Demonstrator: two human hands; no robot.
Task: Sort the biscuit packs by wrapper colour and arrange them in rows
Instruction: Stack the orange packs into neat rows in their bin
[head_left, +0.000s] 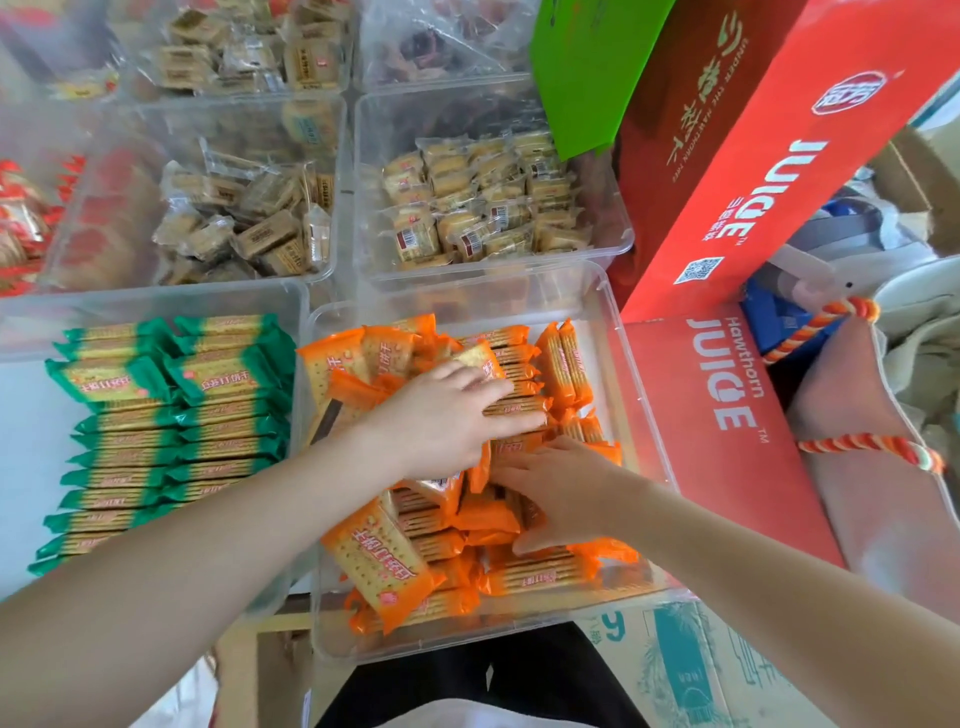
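Both hands (498, 447) flat, fingers straight, pressing orange packs (511, 408) — on edge, long axes left-right.

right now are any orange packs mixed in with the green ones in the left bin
No, the left bin holds only green packs in rows, while all the orange packs lie in the neighbouring bin under both hands.

Clear plastic bins of tan-wrapped snacks (249, 218) fill the upper left and upper middle of the frame. At the upper right lean red cardboard juice cartons (769, 171) with white lettering, a bright green card sheet (587, 67) against them. A printed teal and brown cardboard box (691, 670) lies at the lower right. Even, soft light falls over everything.
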